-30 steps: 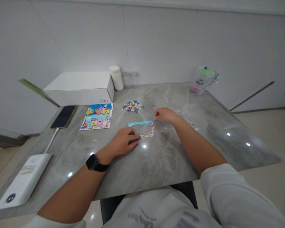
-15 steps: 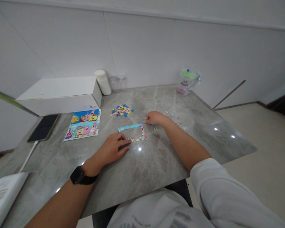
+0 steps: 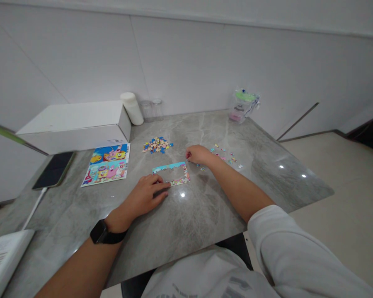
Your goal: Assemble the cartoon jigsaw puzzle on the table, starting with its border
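A partly assembled jigsaw puzzle, a thin border of joined pieces round an open middle, lies on the grey marbled table. My left hand rests at its lower left with fingers stretched out, the index fingertip touching the bottom edge. Just beyond the puzzle's upper right corner, my right hand is closed in a pinch. A small puzzle piece seems to be between its fingertips, mostly hidden by them. Several loose pieces are scattered beside and right of that hand. Farther back sits a heap of mixed pieces.
On the left lie a picture sheet with cartoon figures and a phone on a white cable. Behind them stand a white box, a white bottle and clear glasses. A plastic bag stands at the back right.
My right hand has shifted slightly left, toward the puzzle's upper right corner, uncovering more loose pieces behind it. My left hand stays on the bottom edge. The whole view has drifted a little.
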`<state>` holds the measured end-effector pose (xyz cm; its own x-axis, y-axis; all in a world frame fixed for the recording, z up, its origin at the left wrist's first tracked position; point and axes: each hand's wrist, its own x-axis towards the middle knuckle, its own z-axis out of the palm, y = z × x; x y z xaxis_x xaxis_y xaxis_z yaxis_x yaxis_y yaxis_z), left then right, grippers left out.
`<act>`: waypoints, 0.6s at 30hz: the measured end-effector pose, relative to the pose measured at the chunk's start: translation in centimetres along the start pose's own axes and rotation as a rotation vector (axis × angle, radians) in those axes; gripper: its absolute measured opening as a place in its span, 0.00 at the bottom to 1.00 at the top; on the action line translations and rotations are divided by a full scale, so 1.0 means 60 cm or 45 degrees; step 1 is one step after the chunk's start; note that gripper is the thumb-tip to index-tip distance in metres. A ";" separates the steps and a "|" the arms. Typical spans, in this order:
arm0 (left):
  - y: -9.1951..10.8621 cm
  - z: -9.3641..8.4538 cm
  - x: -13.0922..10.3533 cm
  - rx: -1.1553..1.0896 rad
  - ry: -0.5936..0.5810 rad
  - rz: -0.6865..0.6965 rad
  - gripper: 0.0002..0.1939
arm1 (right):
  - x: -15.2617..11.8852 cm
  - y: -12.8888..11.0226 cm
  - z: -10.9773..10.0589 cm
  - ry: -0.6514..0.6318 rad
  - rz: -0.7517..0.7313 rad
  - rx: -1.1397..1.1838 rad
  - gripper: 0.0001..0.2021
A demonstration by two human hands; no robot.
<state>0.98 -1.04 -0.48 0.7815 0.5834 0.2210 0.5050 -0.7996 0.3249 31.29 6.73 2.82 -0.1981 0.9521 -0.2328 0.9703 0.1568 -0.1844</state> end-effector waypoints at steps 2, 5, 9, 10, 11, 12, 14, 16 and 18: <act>0.000 0.000 0.001 0.000 0.006 0.007 0.16 | -0.001 -0.001 0.000 0.003 -0.012 0.002 0.12; -0.001 -0.001 0.001 -0.021 0.019 0.015 0.15 | -0.001 -0.001 -0.004 0.024 -0.011 0.023 0.12; -0.004 -0.002 0.000 -0.039 0.042 -0.005 0.14 | -0.011 0.016 -0.041 0.166 0.050 0.133 0.11; -0.005 -0.002 0.000 -0.037 0.051 -0.011 0.14 | -0.018 0.025 -0.057 0.225 0.063 0.174 0.11; -0.006 -0.002 0.000 -0.034 0.060 -0.013 0.14 | -0.027 0.037 -0.075 0.293 0.076 0.209 0.10; -0.007 -0.002 0.000 -0.031 0.067 -0.012 0.14 | -0.038 0.051 -0.093 0.368 0.085 0.242 0.11; -0.008 -0.003 0.000 -0.028 0.075 -0.005 0.15 | -0.065 0.084 -0.126 0.482 0.121 0.316 0.12; -0.008 -0.003 0.001 -0.031 0.082 -0.002 0.14 | -0.093 0.123 -0.149 0.543 0.183 0.349 0.12; -0.008 -0.004 0.002 -0.031 0.094 -0.008 0.14 | -0.118 0.165 -0.156 0.534 0.276 0.339 0.13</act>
<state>0.74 -0.56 -0.38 0.7489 0.5980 0.2856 0.5003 -0.7928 0.3482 43.63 4.02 11.56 0.1278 0.9869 0.0984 0.9033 -0.0749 -0.4224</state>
